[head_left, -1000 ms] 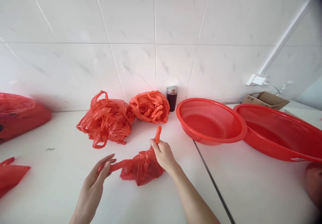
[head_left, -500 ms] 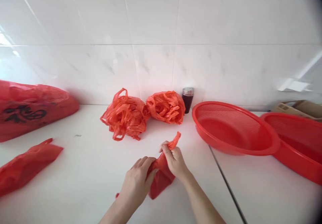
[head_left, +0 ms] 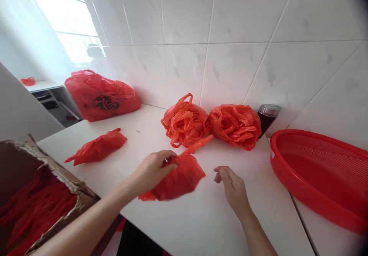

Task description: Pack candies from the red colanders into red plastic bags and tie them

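My left hand is closed on a red plastic bag, gripping it near the top and holding it over the white table. The bag is bulky below, its contents hidden, and a twisted strip sticks out at the upper right. Apart from the bag, to its right, my right hand has loosely bent fingers and shows nothing in it. Another wrapped red bag lies on the table to the left. Behind the hands sit two crumpled bundles of red plastic bags, a left bundle and a right bundle.
A cardboard box with red material inside stands at lower left. A large red bag with black lettering is against the tiled wall. A dark jar with a metal lid and a red basket stand at right.
My right hand has let go of the bag's twisted top and moved right. My left hand still holds the bag. The view has turned left, bringing the cardboard box into sight.
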Action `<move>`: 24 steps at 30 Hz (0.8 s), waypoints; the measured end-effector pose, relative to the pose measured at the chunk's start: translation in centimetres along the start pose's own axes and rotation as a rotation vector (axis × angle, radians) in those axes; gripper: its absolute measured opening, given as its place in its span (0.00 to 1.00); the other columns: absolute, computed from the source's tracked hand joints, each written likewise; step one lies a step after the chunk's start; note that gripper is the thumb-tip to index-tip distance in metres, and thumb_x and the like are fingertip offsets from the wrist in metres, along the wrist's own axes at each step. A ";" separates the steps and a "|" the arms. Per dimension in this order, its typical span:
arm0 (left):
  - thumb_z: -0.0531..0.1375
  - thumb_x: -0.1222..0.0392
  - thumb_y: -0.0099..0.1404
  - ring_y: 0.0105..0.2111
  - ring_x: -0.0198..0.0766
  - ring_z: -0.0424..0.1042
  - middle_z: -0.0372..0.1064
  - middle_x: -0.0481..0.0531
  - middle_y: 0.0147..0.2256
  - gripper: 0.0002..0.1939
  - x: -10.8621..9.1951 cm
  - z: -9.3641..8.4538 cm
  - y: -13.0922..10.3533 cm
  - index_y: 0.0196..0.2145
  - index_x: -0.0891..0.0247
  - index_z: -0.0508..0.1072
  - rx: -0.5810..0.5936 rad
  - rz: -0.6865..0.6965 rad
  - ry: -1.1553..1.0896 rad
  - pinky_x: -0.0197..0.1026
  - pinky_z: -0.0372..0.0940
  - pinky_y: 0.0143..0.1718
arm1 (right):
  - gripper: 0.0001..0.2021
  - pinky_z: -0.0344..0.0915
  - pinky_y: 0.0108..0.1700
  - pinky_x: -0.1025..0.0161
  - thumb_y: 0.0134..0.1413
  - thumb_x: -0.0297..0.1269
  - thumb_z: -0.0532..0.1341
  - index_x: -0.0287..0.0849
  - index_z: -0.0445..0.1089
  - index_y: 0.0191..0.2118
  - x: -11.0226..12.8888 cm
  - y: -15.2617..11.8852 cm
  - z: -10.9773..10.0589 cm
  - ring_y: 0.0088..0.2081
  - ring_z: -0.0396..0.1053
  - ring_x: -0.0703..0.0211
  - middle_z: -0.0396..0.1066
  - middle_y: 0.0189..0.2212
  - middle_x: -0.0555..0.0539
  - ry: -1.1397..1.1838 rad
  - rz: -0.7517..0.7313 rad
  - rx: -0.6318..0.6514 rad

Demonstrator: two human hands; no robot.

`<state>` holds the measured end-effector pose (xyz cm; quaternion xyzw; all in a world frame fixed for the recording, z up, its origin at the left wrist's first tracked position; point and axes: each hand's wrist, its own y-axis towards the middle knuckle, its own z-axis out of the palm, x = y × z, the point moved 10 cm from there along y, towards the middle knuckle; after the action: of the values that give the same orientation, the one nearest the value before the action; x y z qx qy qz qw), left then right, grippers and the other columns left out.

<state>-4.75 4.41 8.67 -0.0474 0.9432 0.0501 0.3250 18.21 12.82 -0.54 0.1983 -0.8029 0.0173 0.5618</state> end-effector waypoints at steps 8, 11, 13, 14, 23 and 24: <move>0.54 0.47 0.62 0.34 0.43 0.70 0.73 0.49 0.34 0.16 11.3 -9.9 -1.4 0.41 0.58 0.73 -0.192 -0.256 0.222 0.41 0.60 0.36 | 0.18 0.63 0.32 0.66 0.61 0.54 0.51 0.45 0.69 0.36 -2.6 0.3 1.9 0.29 0.65 0.60 0.66 0.24 0.50 -0.113 0.067 0.088; 0.55 0.48 0.61 0.32 0.42 0.68 0.71 0.47 0.31 0.16 14.5 -12.7 -2.6 0.41 0.59 0.73 -0.274 -0.331 0.240 0.40 0.59 0.34 | 0.18 0.63 0.32 0.66 0.60 0.54 0.52 0.45 0.69 0.35 -3.5 0.5 2.2 0.28 0.65 0.59 0.65 0.23 0.50 -0.104 0.098 0.090; 0.57 0.49 0.60 0.30 0.39 0.66 0.69 0.46 0.28 0.17 16.1 -15.0 -3.1 0.42 0.61 0.74 -0.314 -0.368 0.223 0.38 0.58 0.32 | 0.19 0.63 0.31 0.65 0.59 0.55 0.52 0.45 0.70 0.36 -4.1 0.6 2.2 0.28 0.65 0.58 0.65 0.23 0.50 -0.093 0.127 0.078; 0.58 0.50 0.59 0.29 0.37 0.65 0.69 0.45 0.28 0.18 16.6 -16.5 -3.3 0.43 0.63 0.74 -0.339 -0.382 0.213 0.36 0.58 0.32 | 0.19 0.63 0.31 0.65 0.59 0.56 0.52 0.45 0.70 0.36 -4.4 0.7 2.1 0.28 0.65 0.58 0.65 0.23 0.50 -0.088 0.141 0.067; 0.59 0.49 0.62 0.32 0.29 0.62 0.66 0.41 0.32 0.24 21.0 -29.8 -4.2 0.51 0.67 0.70 -0.609 -0.505 0.144 0.33 0.57 0.36 | 0.21 0.63 0.30 0.64 0.57 0.58 0.53 0.44 0.70 0.37 -5.8 1.4 1.6 0.26 0.64 0.58 0.63 0.20 0.51 -0.068 0.163 0.037; 0.60 0.48 0.61 0.32 0.30 0.62 0.66 0.41 0.31 0.24 21.4 -29.9 -4.2 0.50 0.67 0.70 -0.604 -0.513 0.133 0.33 0.58 0.37 | 0.21 0.62 0.29 0.64 0.56 0.58 0.53 0.44 0.70 0.37 -5.8 1.5 1.5 0.25 0.63 0.58 0.63 0.20 0.51 -0.060 0.163 0.029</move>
<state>-39.23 -4.72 18.61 -0.3777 0.8627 0.2393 0.2365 18.02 15.58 -6.10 0.1410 -0.8325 0.0687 0.5314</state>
